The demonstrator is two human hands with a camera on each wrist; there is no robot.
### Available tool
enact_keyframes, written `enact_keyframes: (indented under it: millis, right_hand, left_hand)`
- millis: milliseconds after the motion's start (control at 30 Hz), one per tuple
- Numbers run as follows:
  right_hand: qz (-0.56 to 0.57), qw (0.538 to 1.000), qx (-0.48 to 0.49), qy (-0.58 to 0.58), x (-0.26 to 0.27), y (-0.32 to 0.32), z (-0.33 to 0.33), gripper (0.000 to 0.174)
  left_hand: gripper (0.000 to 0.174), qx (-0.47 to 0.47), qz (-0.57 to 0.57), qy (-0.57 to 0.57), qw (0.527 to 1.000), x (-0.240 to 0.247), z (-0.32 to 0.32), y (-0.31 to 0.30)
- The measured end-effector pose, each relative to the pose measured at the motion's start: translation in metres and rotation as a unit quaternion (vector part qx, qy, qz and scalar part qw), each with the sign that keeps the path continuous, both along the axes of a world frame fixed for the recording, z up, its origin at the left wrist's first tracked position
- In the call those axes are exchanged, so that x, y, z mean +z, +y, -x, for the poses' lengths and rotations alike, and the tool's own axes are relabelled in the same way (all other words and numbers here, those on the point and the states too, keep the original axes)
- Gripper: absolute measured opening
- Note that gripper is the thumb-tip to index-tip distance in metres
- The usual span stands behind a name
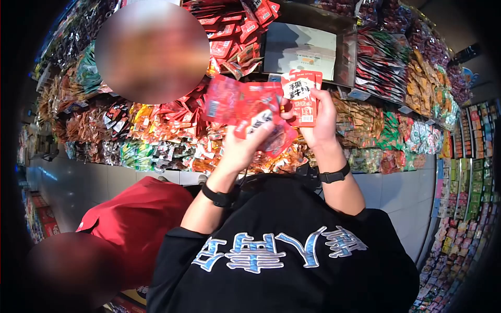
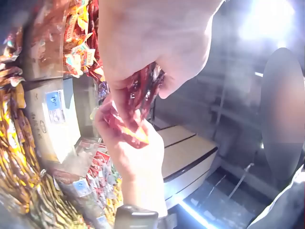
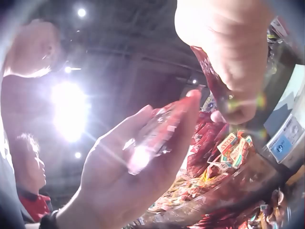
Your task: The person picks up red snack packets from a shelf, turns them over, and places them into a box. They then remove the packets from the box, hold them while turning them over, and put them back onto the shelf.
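In the head view my left hand (image 1: 245, 143) grips several red snack packets (image 1: 255, 112) fanned out, its thumb across the front one. Beside it, my right hand (image 1: 324, 117) pinches a red packet with a white panel (image 1: 300, 99), held upright with its printed face towards me. The left wrist view has my left hand (image 2: 157, 43) large at the top, fingers round dark red wrappers (image 2: 143, 90), and my right hand (image 2: 138, 152) just below. In the right wrist view, the left hand (image 3: 128, 167) cradles shiny packets, and the right hand (image 3: 228, 52) holds a red packet (image 3: 209, 71) at the upper right.
Bins of wrapped snacks (image 1: 167, 125) stretch across behind the hands. An open compartment with a white carton (image 1: 300, 49) lies at the top. A person in red (image 1: 141, 208) is at the lower left. Shelves of packets (image 1: 464, 182) stand at the right.
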State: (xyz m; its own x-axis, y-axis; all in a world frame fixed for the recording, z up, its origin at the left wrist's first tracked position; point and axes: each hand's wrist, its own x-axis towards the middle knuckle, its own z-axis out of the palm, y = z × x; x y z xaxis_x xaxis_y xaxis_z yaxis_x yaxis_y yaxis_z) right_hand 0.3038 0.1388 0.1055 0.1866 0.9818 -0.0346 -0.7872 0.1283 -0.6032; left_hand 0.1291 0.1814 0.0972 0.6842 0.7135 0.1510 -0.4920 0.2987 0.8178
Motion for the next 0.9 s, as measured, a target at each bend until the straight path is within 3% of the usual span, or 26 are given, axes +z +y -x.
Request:
enact_keyframes:
  millis: [100, 167, 400, 700, 800, 900]
  right_hand:
    - [-0.002, 0.999, -0.048, 0.001, 0.01, -0.006, 0.004, 0.053]
    - [-0.039, 0.999, -0.03, 0.014, 0.005, -0.005, 0.001, 0.057]
    - [-0.085, 0.993, 0.017, 0.08, 0.013, -0.009, 0.006, 0.062]
    - [-0.107, 0.99, 0.032, 0.08, 0.018, -0.008, 0.008, 0.065]
    - [-0.057, 0.996, -0.004, -0.069, 0.02, -0.01, 0.009, 0.059]
    - [-0.046, 0.972, -0.033, -0.226, 0.026, -0.013, 0.016, 0.048]
  left_hand:
    - [0.049, 0.005, 0.04, -0.054, 0.998, 0.009, 0.012, 0.011]
    - [0.054, 0.008, 0.061, -0.071, 0.996, 0.006, 0.017, 0.019]
    - [0.055, 0.032, 0.068, -0.023, 0.997, 0.012, 0.029, 0.023]
    - [0.052, 0.014, 0.079, -0.007, 0.997, 0.009, 0.029, 0.025]
    - [0.046, 0.036, 0.099, -0.003, 0.994, 0.009, 0.023, 0.025]
    - [0.04, 0.035, 0.104, 0.031, 0.993, 0.0, 0.02, 0.028]
